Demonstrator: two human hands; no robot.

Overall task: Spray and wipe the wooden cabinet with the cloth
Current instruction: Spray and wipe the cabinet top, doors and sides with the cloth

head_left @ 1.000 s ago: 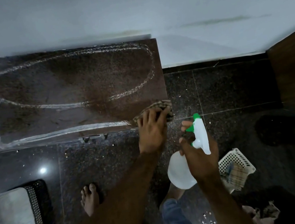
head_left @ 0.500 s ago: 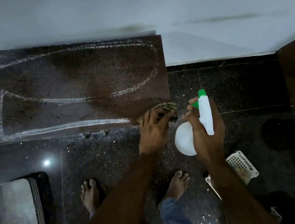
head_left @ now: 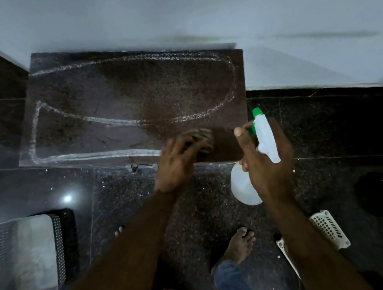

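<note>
The wooden cabinet (head_left: 133, 103) is seen from above as a dark brown rectangular top set against a pale wall (head_left: 170, 11), its long axis running left to right. Its surface is speckled with fine droplets, and a whitish trail is traced across it in a long loop that closes near the right end, with a straighter run along the near edge.

The cloth (head_left: 200, 139) is a small bunched piece with a dark and light striped pattern, blurred. It lies on the cabinet top near the front right corner, under and just beyond the left hand (head_left: 178, 160). The fingers (head_left: 185, 143) of that hand are laid over the cloth; because of the blur, it cannot be told whether they are curled round it or pressed flat.

The spray bottle (head_left: 265, 141) is white with a green nozzle and trigger and a rounded translucent body. It is held by the right hand (head_left: 267, 167) just off the right front corner of the cabinet, above the dark floor (head_left: 145, 209). Its nozzle is pointed away from the person, slightly leftward toward the wall, and its body is tilted back toward the wrist. The fingers are wrapped round the neck, with one on the green trigger.
</note>
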